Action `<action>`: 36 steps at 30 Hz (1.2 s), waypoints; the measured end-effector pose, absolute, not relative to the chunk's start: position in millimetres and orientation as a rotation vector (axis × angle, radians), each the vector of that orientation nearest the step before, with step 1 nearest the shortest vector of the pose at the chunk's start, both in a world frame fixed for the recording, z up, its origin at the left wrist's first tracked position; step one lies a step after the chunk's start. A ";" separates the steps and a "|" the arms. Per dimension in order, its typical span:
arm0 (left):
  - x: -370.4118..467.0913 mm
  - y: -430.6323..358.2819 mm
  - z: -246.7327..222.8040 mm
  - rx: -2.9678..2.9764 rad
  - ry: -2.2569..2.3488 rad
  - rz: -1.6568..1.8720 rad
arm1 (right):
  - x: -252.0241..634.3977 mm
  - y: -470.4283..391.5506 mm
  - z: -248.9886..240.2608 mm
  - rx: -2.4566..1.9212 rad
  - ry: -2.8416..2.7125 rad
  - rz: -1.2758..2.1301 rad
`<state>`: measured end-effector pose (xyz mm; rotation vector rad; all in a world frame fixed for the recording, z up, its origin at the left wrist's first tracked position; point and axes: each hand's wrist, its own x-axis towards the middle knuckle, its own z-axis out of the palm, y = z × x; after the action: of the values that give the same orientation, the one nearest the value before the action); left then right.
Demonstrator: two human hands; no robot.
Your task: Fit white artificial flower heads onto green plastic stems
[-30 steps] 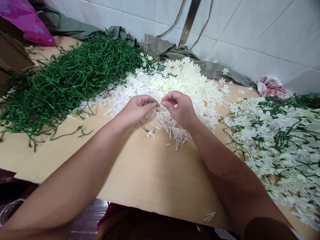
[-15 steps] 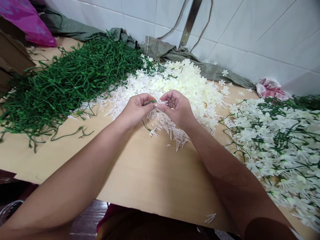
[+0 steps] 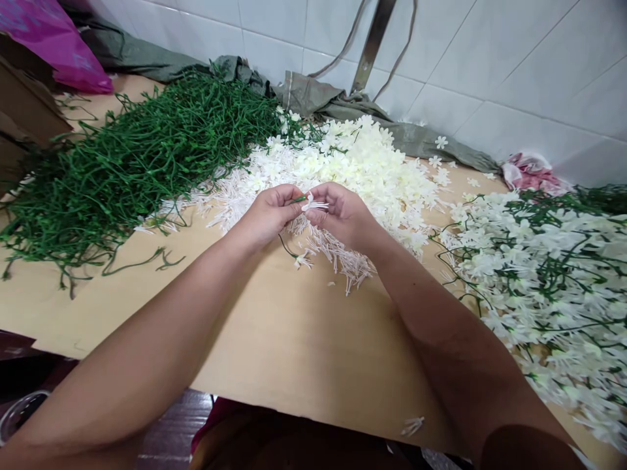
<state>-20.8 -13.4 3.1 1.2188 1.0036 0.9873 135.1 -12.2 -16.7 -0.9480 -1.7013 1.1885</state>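
Slim green plastic-looking stem (image 3: 298, 200) above tan tabletop (image 3: 289, 333), pinched firmly in left hand (image 3: 275, 207), apparently for steadiness; white thread-like cluster (image 3: 317, 205) at tip; right hand (image 3: 345, 214) loosely curled around cluster, firm grip unclear.

Plastic-looking green stems (image 3: 161, 143), matt tabletop (image 3: 274, 333), glossy plastic bag (image 3: 73, 49)

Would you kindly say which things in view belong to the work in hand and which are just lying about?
Likely in the work:
green stem in the left hand
white piece at the right hand
heaped green stems
white blossom heap
thin white pieces
stemmed white flowers

Seemingly lying about:
magenta bag
cardboard box
grey sheeting
pinkish cloth
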 end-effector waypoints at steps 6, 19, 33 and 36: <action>-22.2 -14.6 5.7 1.190 0.974 0.976 | 140.3 -11.4 -14.6 -1.008 -1.623 1.434; -24.8 -14.6 5.1 1.136 1.027 1.044 | 141.3 -20.5 1.1 -1.076 -1.888 0.653; -22.9 -16.5 -0.6 1.230 1.021 0.931 | 133.2 -23.4 -4.6 -1.083 -2.229 0.002; -21.9 -17.9 1.8 1.148 0.984 0.927 | 137.2 -22.2 4.0 -1.027 -2.274 0.107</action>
<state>-21.9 -17.9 1.8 1.1483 0.9841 0.9266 137.2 -22.2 4.0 -1.0265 -2.2744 0.1074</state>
